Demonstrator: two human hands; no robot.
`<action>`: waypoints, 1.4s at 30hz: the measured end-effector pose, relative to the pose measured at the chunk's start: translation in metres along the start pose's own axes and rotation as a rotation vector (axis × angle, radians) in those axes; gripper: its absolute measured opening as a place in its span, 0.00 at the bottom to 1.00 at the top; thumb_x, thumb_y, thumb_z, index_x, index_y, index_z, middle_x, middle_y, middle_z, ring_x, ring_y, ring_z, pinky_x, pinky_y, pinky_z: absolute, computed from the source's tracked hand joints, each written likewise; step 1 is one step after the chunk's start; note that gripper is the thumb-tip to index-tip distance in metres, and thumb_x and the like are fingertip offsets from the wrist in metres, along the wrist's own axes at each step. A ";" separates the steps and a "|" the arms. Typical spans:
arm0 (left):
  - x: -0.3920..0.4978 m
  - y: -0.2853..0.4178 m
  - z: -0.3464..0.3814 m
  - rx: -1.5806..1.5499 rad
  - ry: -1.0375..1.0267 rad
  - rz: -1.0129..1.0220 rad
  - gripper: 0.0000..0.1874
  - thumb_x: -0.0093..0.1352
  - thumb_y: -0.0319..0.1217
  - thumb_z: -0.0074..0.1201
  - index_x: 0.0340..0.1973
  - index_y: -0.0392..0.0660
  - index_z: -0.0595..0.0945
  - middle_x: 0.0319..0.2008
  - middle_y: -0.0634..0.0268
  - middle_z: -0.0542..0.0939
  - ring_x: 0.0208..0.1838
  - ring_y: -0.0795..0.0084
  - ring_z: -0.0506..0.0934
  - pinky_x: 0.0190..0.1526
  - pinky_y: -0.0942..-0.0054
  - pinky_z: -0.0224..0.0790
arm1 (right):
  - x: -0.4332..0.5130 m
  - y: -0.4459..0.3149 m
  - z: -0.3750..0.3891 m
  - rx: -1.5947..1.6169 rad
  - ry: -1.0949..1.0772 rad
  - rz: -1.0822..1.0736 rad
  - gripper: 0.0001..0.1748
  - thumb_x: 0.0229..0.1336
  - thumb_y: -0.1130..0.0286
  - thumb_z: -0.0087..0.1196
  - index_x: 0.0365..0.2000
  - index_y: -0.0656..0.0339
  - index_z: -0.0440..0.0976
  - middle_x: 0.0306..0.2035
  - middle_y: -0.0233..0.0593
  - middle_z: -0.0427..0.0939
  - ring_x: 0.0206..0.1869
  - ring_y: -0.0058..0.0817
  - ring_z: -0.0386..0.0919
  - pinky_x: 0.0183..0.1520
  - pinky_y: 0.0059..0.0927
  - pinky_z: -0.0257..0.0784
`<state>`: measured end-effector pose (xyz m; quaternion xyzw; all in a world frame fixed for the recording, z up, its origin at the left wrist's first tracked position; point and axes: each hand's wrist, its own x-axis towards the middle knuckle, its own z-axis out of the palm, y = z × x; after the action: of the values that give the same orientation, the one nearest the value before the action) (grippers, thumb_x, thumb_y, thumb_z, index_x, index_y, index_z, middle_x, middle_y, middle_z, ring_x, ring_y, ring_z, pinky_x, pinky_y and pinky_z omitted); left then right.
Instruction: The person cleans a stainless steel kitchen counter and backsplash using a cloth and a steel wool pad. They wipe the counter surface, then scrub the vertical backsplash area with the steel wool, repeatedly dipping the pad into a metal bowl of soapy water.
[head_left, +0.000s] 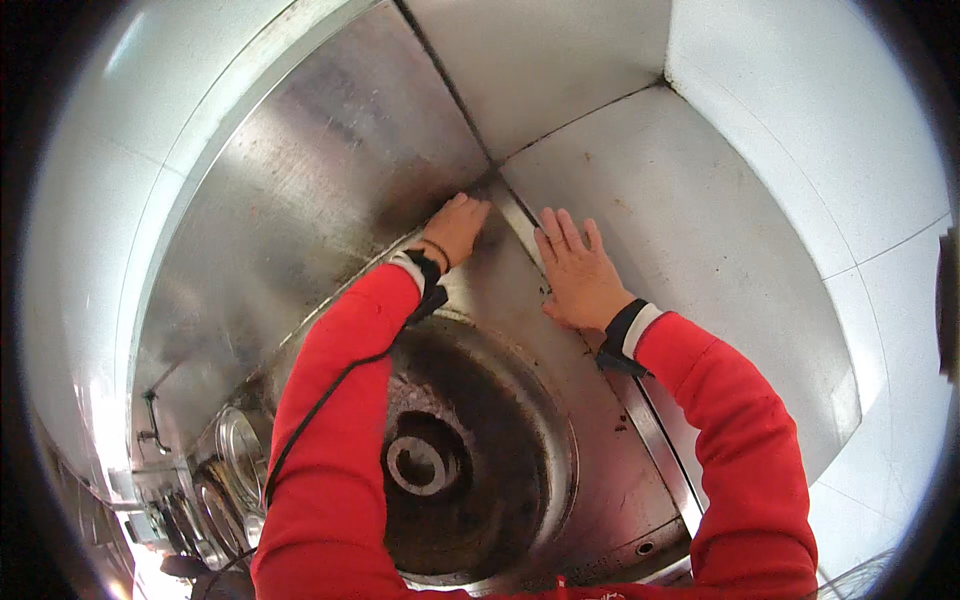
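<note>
My left hand (456, 229) reaches into the far corner of a stainless-steel wok range top (600, 442), close to the steel backsplash (315, 180). Its fingers are bent and point away from me. Whether anything is under them is hidden. My right hand (581, 274) lies palm down with fingers spread. It rests across the raised metal strip (652, 431) and the edge of the steel side panel (697, 225), and holds nothing. Below my left forearm is the round, blackened burner well (495, 480), with a metal burner ring (415, 466) at its centre.
A tap-like fitting (152, 424) projects from the backsplash at left. Metal pans or bowls (241, 450) stand at the lower left. A dark cable (322, 397) runs along my left sleeve. White tiled wall (802, 150) borders the right side. A small round hole (645, 548) shows near the front edge.
</note>
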<state>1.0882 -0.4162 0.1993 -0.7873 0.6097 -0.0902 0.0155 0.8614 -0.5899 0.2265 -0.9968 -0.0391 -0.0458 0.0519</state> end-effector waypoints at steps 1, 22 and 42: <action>0.001 0.001 0.001 0.021 -0.042 -0.028 0.18 0.61 0.21 0.50 0.48 0.40 0.76 0.43 0.56 0.77 0.52 0.54 0.72 0.55 0.60 0.66 | 0.000 0.000 0.000 -0.010 0.010 -0.010 0.55 0.42 0.50 0.63 0.66 0.70 0.56 0.72 0.58 0.47 0.75 0.48 0.45 0.72 0.59 0.42; 0.003 0.003 -0.016 0.020 -0.105 -0.109 0.18 0.59 0.21 0.51 0.46 0.37 0.78 0.43 0.53 0.76 0.50 0.52 0.72 0.55 0.60 0.67 | 0.000 0.004 0.002 -0.038 0.019 -0.013 0.56 0.43 0.47 0.61 0.67 0.69 0.55 0.73 0.57 0.46 0.75 0.48 0.45 0.72 0.57 0.42; -0.272 -0.073 -0.229 -0.377 -0.394 -0.898 0.20 0.60 0.30 0.61 0.49 0.46 0.83 0.40 0.55 0.85 0.42 0.65 0.81 0.46 0.66 0.73 | -0.003 0.007 -0.010 0.167 -0.050 0.000 0.54 0.47 0.52 0.61 0.68 0.70 0.52 0.74 0.56 0.42 0.76 0.50 0.38 0.74 0.57 0.36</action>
<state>1.0554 -0.1160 0.4009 -0.9623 0.2034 0.1730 -0.0520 0.8577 -0.5981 0.2354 -0.9899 -0.0442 -0.0173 0.1337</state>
